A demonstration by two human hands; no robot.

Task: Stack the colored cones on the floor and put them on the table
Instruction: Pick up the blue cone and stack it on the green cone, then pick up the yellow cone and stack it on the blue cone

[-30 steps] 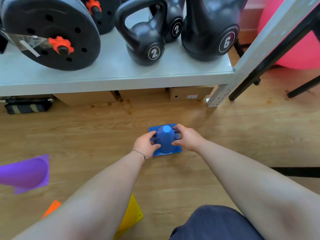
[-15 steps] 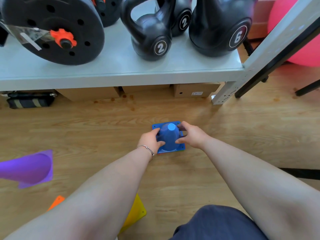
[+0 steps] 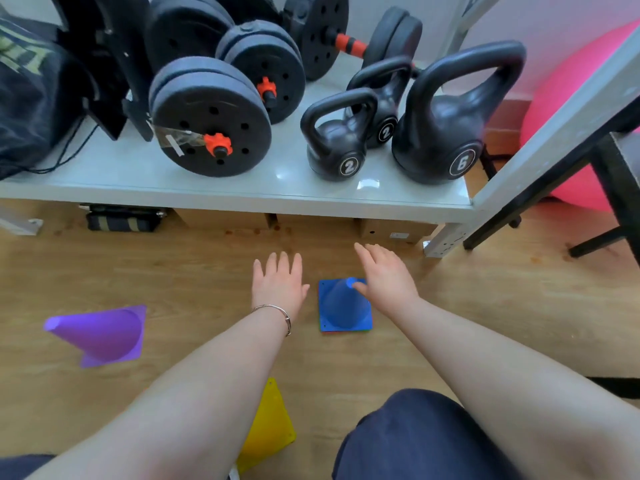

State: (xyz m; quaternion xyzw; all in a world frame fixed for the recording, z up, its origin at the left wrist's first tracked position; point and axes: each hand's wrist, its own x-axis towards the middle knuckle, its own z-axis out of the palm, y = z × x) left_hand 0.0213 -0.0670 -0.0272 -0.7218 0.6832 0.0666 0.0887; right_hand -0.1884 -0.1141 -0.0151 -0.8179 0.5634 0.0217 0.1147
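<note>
Head view: left hand (image 3: 278,287) open, fingers spread, holding nothing. Right hand (image 3: 386,282) open, thumb touching blue cone (image 3: 341,306) at frame centre. Yellow cone (image 3: 268,427) partly hidden behind left forearm.

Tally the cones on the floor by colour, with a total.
Blue cone, upright, top of a stack: 1
Purple cone, on its side: 1
Yellow cone, partly hidden by the left arm: 1
Total: 3 (cones under the blue one not counted)

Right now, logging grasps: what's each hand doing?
Left hand: open, holding nothing.
Right hand: open, thumb at the blue cone, not gripping.
</note>
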